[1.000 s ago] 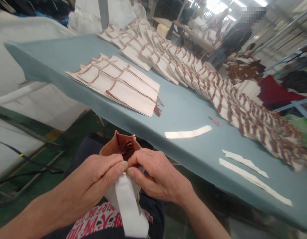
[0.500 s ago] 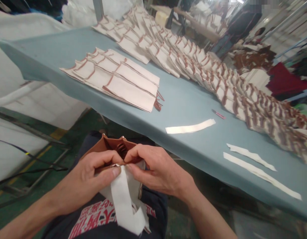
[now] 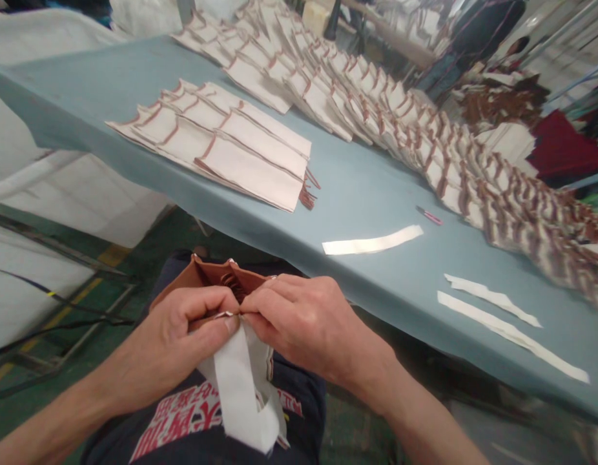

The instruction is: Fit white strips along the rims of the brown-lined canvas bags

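Over my lap, my left hand [image 3: 183, 336] and my right hand [image 3: 299, 323] meet fingertip to fingertip. Both pinch the top edge of a small brown pouch [image 3: 209, 276] whose mouth stands open toward the table. A white fabric strip [image 3: 236, 387] hangs down from the pinch between the two thumbs onto my dark printed shirt. The fingers of both hands are closed tight on the pouch edge and strip. What lies inside the pouch is dark and unclear.
A blue-grey table [image 3: 371, 194] runs ahead of me. On it lie a fanned stack of cream pieces with brown trim [image 3: 221, 142], a long overlapping row of the same [image 3: 425, 148], loose white strips [image 3: 371, 244], and a small pink tool [image 3: 429, 216]. A person stands far back.
The pouch has sunk lower and flattened between my hands. My fingers have closed in tighter on its edge, and the white strip has curled below. The view has tilted downward.
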`<state>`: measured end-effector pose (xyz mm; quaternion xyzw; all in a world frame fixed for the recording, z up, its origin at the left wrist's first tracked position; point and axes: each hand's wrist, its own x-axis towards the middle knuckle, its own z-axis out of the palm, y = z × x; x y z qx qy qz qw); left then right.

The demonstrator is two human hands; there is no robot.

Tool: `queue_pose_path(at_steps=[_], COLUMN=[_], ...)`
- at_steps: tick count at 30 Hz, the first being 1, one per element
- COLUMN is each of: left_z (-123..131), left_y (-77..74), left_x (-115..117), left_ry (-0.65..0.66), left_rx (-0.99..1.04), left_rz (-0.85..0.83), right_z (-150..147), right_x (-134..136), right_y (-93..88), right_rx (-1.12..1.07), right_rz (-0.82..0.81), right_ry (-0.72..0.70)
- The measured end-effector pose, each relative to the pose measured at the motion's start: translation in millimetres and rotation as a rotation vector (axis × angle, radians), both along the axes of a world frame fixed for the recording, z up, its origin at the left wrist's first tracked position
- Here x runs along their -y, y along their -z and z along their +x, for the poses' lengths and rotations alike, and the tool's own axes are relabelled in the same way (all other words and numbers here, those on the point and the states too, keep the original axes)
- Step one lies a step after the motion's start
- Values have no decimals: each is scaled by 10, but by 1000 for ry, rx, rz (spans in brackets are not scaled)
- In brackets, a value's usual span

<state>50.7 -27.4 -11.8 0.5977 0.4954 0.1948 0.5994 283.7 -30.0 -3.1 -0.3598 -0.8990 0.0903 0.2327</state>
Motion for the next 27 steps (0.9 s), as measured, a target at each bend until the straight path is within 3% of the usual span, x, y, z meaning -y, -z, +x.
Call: queue_pose_path(at_steps=[7,14,22,27], left_z=[-20,-30,-100,-222], left_y=[105,193,229,263], left_x=[-59,-67,-78,-57], left_ry=[40,45,26,123], left_rx=[11,114,94,130], left_rz=[14,13,18,31], right_z=[-136,-76,-105,-81], right_x=[32,-98,-83,-61], right_y=[35,111,123,81], right_rx=[-41,-288,-298,-450], right_rz=[163,-309,-421,-576], right_ry=[137,105,89,46])
